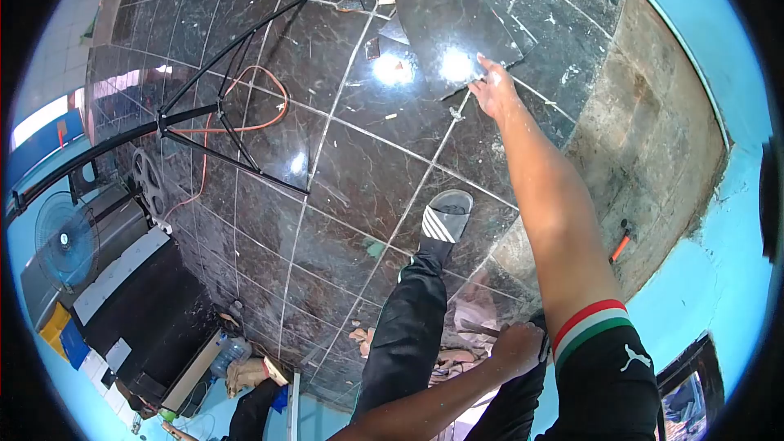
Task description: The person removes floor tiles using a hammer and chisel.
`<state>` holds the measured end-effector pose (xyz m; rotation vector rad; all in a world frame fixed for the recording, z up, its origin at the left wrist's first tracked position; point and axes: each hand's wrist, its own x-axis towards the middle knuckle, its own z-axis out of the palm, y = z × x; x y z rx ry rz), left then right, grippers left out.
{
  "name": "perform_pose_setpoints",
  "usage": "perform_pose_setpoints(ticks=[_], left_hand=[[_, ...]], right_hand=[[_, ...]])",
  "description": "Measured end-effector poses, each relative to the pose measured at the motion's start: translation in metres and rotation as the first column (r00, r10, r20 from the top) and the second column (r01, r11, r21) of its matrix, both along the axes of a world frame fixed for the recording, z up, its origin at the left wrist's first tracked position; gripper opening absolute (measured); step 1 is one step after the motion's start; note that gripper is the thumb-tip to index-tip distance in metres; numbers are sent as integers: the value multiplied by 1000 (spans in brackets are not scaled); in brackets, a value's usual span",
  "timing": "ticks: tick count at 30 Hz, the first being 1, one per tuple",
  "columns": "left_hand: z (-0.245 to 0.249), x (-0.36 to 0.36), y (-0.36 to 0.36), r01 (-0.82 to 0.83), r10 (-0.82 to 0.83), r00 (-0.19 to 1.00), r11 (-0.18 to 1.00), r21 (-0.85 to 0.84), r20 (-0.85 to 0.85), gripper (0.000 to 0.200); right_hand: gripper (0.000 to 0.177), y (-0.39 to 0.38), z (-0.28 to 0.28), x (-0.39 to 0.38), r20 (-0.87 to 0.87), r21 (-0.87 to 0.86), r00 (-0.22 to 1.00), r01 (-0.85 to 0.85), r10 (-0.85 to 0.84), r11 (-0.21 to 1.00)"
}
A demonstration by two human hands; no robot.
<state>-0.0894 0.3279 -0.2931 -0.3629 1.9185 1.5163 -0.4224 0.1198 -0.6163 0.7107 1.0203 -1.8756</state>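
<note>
My right hand reaches forward with its fingers apart, close to the near right corner of a dark tile. This loose tile lies at an angle over the dark tiled floor, and a bright light glares off its surface near my fingertips. Low in the view, my left hand is near my bent knee, its fingers wrapped around a thin, flat, dark tool. The tool's tip points left, and its other end is hidden in my grip.
A black tripod stand with an orange cable stands at the left. An orange-handled tool lies by the right wall. Tile scraps lie near the loose tile. A fan and part of another person show at lower left.
</note>
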Motion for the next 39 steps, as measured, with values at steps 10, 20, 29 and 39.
perform_pose_setpoints(ticks=[10,20,29,39], left_hand=[[-6,-10,6,266,-252,956,961,-79,149,24],[-14,-5,108,105,-105,956,994,15,275,22],[-108,77,154,-360,384,874,923,-135,296,19],[-198,-39,97,-638,635,712,763,-100,301,20]], right_hand=[[62,211,37,59,-173,371,967,-113,189,922],[69,649,23,203,583,800,699,-404,415,-444],[61,707,1,228,492,867,791,-408,364,-286],[31,667,72,232,-75,828,986,-21,148,561]])
